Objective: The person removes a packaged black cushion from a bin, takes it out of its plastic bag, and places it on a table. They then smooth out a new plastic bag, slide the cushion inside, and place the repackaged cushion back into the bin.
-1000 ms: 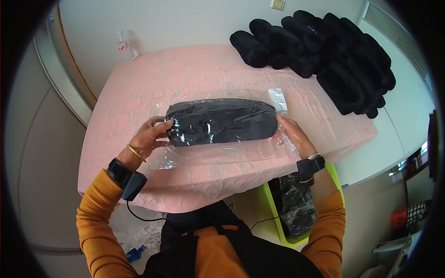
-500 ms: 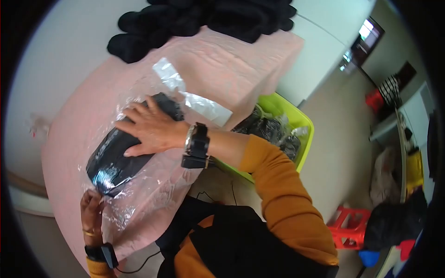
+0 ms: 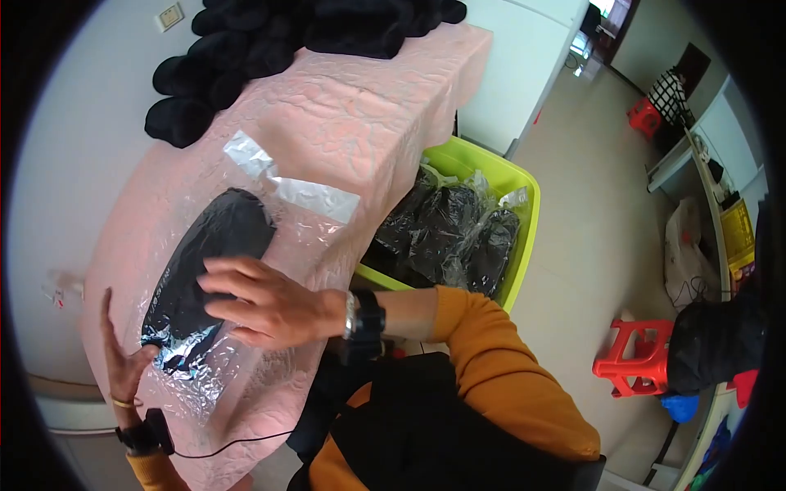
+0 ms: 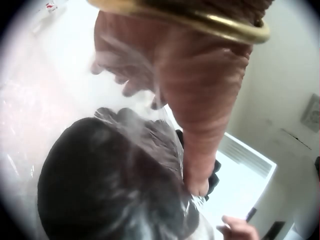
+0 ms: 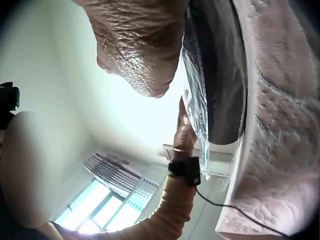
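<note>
A black cushion (image 3: 217,237) lies inside a clear plastic bag (image 3: 201,401) on the pink-covered table, slanting across the head view. Whitish strips (image 3: 315,199) stick out from the bag's far end. My left hand (image 3: 123,360) is at the near end, fingers stretched out; in the left wrist view its thumb (image 4: 197,170) touches the plastic beside the cushion's rounded end. Blurred in the head view, my right hand (image 3: 270,307) is over the cushion's near half with fingers loosely bent, gripping nothing. The right wrist view shows the cushion (image 5: 220,75) side-on beside that hand.
Several black cushions (image 3: 352,29) are heaped at the table's far end. A lime-green bin (image 3: 528,221) holding bagged black items stands on the floor to the right of the table (image 3: 360,106). Farther right is a red stool (image 3: 634,356). A cable trails from my left wrist.
The head view has swung right, bringing the bin and stool into view. My right hand went from the bag's far end to flat on the cushion, then toward the near end. My left fingers have straightened.
</note>
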{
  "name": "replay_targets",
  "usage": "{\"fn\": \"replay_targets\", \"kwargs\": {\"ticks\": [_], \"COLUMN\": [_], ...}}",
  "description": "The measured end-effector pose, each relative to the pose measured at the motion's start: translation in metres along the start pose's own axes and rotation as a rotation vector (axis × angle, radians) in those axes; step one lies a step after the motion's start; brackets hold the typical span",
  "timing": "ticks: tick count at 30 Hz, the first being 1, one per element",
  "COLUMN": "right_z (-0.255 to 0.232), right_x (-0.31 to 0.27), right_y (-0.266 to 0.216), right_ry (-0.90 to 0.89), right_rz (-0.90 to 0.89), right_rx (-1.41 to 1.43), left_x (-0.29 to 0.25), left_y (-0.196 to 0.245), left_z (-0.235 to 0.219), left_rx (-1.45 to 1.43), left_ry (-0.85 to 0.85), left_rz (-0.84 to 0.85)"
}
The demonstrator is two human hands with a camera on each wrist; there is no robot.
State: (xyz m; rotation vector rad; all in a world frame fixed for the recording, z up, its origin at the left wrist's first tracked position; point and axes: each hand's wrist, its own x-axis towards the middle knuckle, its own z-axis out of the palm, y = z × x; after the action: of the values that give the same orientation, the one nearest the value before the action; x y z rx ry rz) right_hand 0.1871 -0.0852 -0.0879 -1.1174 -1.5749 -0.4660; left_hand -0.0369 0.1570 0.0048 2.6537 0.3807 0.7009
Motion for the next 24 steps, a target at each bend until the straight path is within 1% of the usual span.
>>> {"fn": "replay_targets", "kwargs": {"ticks": [1,2,3,4,5,6,7,10,11,13,14,15,18,22,23,24], "right_z": [-0.006,-0.016,-0.027,-0.034,-0.040,-0.044,-0.046,-0.049,-0.046,-0.032,-0.028,-0.027,-0.023,-0.022,-0.023,-0.024], "right_x": [-0.012,-0.026,-0.039,-0.052,-0.066,-0.074,-0.079,-0.090,-0.092,-0.090,-0.089,-0.089,-0.089,-0.095,-0.096,-0.098], "right_y": [-0.003,-0.007,-0.010,-0.010,-0.009,-0.007,-0.005,0.000,-0.001,-0.002,-0.002,-0.003,-0.005,-0.004,-0.004,-0.005], "right_ry": [0.037,-0.036,-0.110,-0.104,-0.152,-0.198,-0.193,-0.176,-0.169,-0.033,0.035,0.041,0.121,0.103,0.103,0.049], "right_rz": [0.005,0.060,0.117,0.128,0.267,0.407,0.414,0.696,0.699,0.743,0.760,0.759,0.889,0.909,0.905,0.927], "right_rx": [0.077,0.081,0.084,0.071,0.096,0.126,0.122,0.328,0.332,0.455,0.516,0.519,0.722,0.775,0.777,0.811], "left_x": [0.010,0.011,0.011,0.011,0.010,0.010,0.008,-0.004,-0.010,-0.018,-0.022,-0.026,-0.034,-0.040,-0.044,-0.047], "left_y": [-0.010,-0.017,-0.017,-0.016,-0.015,-0.012,-0.006,0.005,0.006,0.008,0.009,0.011,0.019,0.032,0.035,0.038], "left_z": [0.009,0.015,0.021,0.026,0.031,0.032,0.032,0.035,0.037,0.040,0.040,0.041,0.040,0.044,0.047,0.050], "left_rx": [0.104,0.099,-0.121,-0.340,-0.555,-0.556,-0.570,-0.591,-0.592,-0.592,-0.585,-0.557,-0.495,-0.435,-0.441,-0.445], "left_ry": [-0.139,-0.147,-0.267,-0.389,-0.508,-0.518,-0.509,-0.491,-0.466,-0.415,-0.418,-0.410,-0.394,-0.375,-0.345,-0.316], "left_rz": [0.052,0.068,-0.091,-0.255,-0.422,-0.415,-0.419,-0.436,-0.446,-0.463,-0.462,-0.479,-0.516,-0.483,-0.473,-0.461]}}
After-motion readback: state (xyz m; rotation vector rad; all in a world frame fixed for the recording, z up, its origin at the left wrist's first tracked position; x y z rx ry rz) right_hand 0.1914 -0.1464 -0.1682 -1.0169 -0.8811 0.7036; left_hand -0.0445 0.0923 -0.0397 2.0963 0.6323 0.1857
